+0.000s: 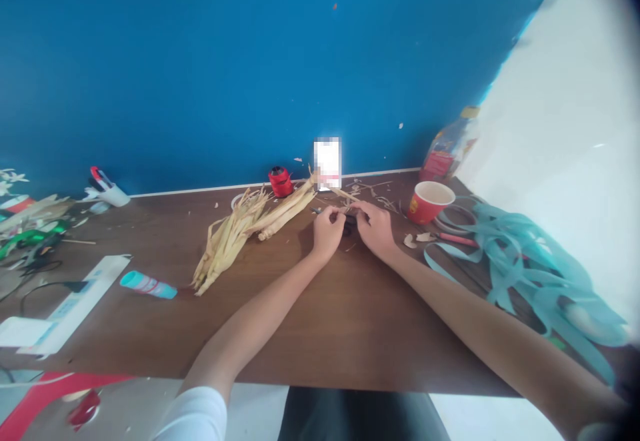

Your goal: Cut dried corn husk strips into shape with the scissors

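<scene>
My left hand (327,230) and my right hand (375,229) meet at the middle of the brown wooden table (280,334), their fingers pinched around a small dark object (349,223), which is mostly hidden. A thin pale strip of dried corn husk (345,194) runs from near my right fingers towards the wall. To the left of my hands lies a bundle of dried corn husks (235,238).
A red spool (280,182) stands by the blue wall. At right are a red paper cup (430,202), a pink-handled tool (457,240), and tangled teal ribbon (520,274). A teal tube (147,284) lies at left, near white packaging and green-and-straw craft pieces.
</scene>
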A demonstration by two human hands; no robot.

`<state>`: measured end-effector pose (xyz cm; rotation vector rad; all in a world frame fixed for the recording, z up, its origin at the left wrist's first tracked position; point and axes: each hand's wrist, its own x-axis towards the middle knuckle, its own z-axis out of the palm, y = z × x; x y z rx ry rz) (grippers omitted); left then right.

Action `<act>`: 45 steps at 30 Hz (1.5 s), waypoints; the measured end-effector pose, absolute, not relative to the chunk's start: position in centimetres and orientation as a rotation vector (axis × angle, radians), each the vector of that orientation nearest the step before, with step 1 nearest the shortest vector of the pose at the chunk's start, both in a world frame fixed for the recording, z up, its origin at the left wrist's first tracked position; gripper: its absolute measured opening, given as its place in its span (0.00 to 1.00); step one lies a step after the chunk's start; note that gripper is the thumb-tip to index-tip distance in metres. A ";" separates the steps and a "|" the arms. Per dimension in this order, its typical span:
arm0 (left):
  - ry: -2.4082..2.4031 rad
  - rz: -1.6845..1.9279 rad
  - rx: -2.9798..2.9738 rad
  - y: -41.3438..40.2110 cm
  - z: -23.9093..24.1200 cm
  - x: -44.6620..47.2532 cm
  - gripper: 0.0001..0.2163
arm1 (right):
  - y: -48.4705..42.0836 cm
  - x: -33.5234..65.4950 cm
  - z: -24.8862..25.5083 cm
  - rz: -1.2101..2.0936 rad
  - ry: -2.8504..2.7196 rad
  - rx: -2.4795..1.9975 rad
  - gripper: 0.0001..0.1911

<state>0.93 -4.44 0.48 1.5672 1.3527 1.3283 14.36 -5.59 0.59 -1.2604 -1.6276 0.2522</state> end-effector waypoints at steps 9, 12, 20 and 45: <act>1.354 1.288 1.582 -4.5 0.7 0.8 0.07 | -5.5 14.1 0.9 0.336 -1.660 -1.234 0.16; 1.361 1.290 1.624 -4.5 0.8 0.6 0.11 | -5.5 14.0 1.0 0.351 -1.678 -1.180 0.13; 1.318 1.300 1.624 -4.3 0.3 0.7 0.07 | -5.5 14.0 1.0 0.294 -1.648 -1.129 0.09; 1.334 1.317 1.698 -5.3 1.2 0.8 0.09 | -5.8 14.0 1.1 0.264 -1.588 -1.177 0.09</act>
